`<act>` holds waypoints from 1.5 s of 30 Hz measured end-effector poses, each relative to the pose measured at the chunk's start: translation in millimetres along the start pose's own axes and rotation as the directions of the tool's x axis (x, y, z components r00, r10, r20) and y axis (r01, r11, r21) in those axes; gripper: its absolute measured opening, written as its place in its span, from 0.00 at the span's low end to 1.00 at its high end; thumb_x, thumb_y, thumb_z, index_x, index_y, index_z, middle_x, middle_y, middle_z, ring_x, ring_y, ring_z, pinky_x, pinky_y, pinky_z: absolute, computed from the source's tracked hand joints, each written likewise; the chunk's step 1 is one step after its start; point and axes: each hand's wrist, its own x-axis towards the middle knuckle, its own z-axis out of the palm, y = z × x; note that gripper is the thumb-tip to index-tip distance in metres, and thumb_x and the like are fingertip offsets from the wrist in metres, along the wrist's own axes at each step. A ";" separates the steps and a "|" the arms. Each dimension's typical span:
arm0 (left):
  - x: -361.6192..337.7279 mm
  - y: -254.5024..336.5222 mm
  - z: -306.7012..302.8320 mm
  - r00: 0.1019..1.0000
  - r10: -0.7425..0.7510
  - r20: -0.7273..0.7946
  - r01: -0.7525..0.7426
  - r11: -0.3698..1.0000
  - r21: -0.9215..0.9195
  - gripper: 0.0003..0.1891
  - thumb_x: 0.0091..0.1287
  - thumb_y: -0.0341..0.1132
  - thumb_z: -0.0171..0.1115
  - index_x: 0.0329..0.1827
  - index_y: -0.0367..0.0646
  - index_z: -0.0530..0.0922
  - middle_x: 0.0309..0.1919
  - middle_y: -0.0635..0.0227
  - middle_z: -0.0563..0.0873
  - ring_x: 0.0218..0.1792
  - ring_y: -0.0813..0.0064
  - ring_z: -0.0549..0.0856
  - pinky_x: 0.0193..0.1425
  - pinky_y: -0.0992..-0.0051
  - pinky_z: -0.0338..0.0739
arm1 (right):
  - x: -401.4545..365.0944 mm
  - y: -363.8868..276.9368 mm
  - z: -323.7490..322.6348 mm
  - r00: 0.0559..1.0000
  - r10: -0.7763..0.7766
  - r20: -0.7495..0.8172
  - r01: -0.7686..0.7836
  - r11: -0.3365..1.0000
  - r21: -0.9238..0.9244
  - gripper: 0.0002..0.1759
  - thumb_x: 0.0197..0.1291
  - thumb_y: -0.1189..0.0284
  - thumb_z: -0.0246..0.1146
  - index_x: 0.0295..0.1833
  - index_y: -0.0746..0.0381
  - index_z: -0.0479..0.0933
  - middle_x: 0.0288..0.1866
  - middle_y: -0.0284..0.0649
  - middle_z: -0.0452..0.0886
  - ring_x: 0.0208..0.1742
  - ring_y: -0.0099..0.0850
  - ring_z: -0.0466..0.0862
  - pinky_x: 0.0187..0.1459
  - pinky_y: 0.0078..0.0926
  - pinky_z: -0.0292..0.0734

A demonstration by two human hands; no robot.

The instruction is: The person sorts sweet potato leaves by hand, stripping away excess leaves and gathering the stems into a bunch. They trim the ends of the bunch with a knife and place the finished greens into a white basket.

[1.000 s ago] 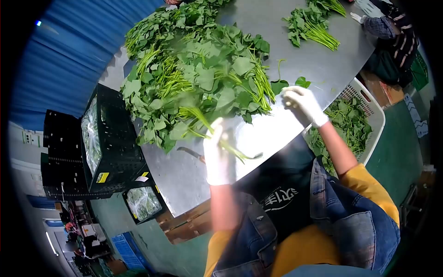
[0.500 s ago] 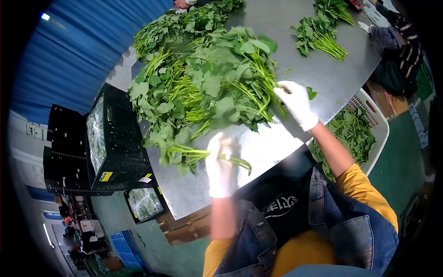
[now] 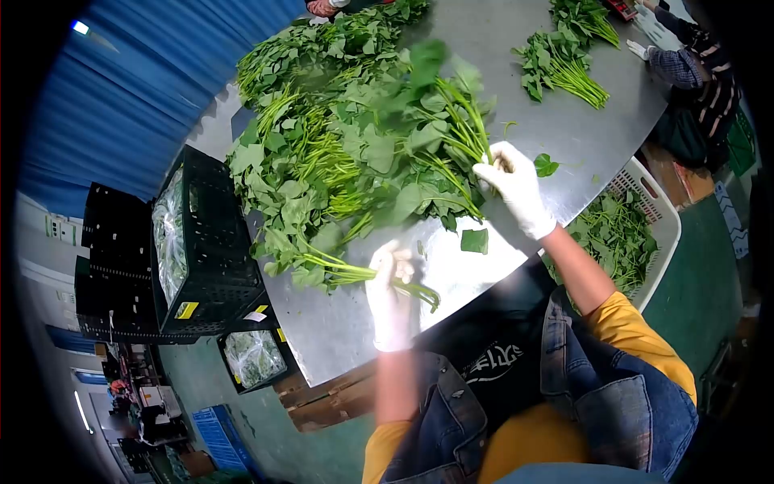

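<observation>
My left hand [image 3: 393, 290], in a white glove, is closed around a small bunch of leafy green stems [image 3: 334, 271]; the cut ends stick out to the right of the fist and the leaves point left. My right hand [image 3: 516, 187], also gloved, pinches the lower ends of other leafy stems [image 3: 463, 117], whose tops are blurred by motion over the pile. Under and beyond both hands spreads a large heap of leafy greens [image 3: 322, 161] on the metal table [image 3: 322, 343]. A loose leaf piece [image 3: 475, 240] lies near the table's front edge, between my hands.
Two gathered bunches [image 3: 568, 73] lie at the far right, near a co-worker's gloved hands [image 3: 641, 48]. A white basket [image 3: 665, 226] of greens stands below the table's right edge. Dark crates [image 3: 214, 258] with bagged greens are at the left. Another person's hand [image 3: 326, 6] shows at the top.
My right hand has lifted its stems slightly up and away from the heap. A leaf piece now lies on the table between my hands. The left hand keeps its bunch, nearly in place.
</observation>
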 end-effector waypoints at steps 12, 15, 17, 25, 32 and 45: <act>45.1 -18.5 0.0 0.998 -0.050 0.030 0.055 0.969 -0.240 0.12 0.73 0.32 0.56 0.52 0.33 0.76 0.36 0.67 0.84 0.24 0.88 0.75 0.26 0.88 0.69 | -56.3 21.8 39.3 0.673 -0.484 0.559 0.739 0.481 -0.472 0.10 0.47 0.69 0.71 0.32 0.58 0.77 0.25 0.38 0.73 0.28 0.38 0.77 0.30 0.33 0.70; 46.1 -23.2 -15.5 0.996 -0.082 0.038 0.089 0.965 -0.245 0.08 0.71 0.30 0.58 0.48 0.35 0.77 0.35 0.67 0.84 0.24 0.87 0.76 0.25 0.88 0.69 | -65.9 29.2 40.7 0.631 -0.516 0.579 0.775 0.395 -0.493 0.10 0.44 0.69 0.72 0.31 0.57 0.77 0.27 0.37 0.74 0.29 0.39 0.77 0.31 0.33 0.71; 41.8 -22.3 -16.2 0.997 -0.037 0.064 0.050 0.972 -0.229 0.04 0.69 0.27 0.60 0.44 0.37 0.78 0.33 0.66 0.85 0.23 0.87 0.76 0.24 0.88 0.68 | -70.4 27.5 42.3 0.686 -0.450 0.572 0.721 0.523 -0.454 0.17 0.47 0.72 0.71 0.45 0.61 0.78 0.30 0.35 0.76 0.30 0.34 0.79 0.33 0.30 0.74; 16.3 -16.6 -11.8 0.991 0.005 0.133 -0.020 0.994 0.111 0.06 0.64 0.24 0.63 0.42 0.33 0.79 0.29 0.67 0.84 0.20 0.86 0.75 0.23 0.87 0.67 | -47.8 14.7 62.5 0.629 0.243 0.738 -0.459 0.882 0.101 0.18 0.71 0.64 0.57 0.58 0.65 0.76 0.40 0.25 0.78 0.38 0.14 0.73 0.41 0.12 0.68; -1.4 -6.7 4.6 0.991 -0.020 -0.135 0.044 0.983 0.176 0.06 0.61 0.23 0.66 0.40 0.36 0.80 0.26 0.71 0.82 0.20 0.87 0.74 0.22 0.86 0.64 | -49.2 17.4 81.0 0.831 0.260 0.492 -0.435 0.855 0.282 0.09 0.62 0.73 0.63 0.46 0.65 0.82 0.35 0.29 0.82 0.29 0.14 0.73 0.30 0.12 0.65; 14.2 -11.7 20.1 0.990 0.131 -0.047 -0.124 0.984 0.127 0.12 0.68 0.27 0.61 0.53 0.32 0.77 0.31 0.69 0.83 0.20 0.89 0.73 0.22 0.88 0.63 | -54.7 -35.3 69.9 0.883 0.046 0.467 -0.236 0.904 0.357 0.09 0.62 0.77 0.63 0.47 0.68 0.80 0.40 0.34 0.83 0.40 0.18 0.79 0.42 0.16 0.74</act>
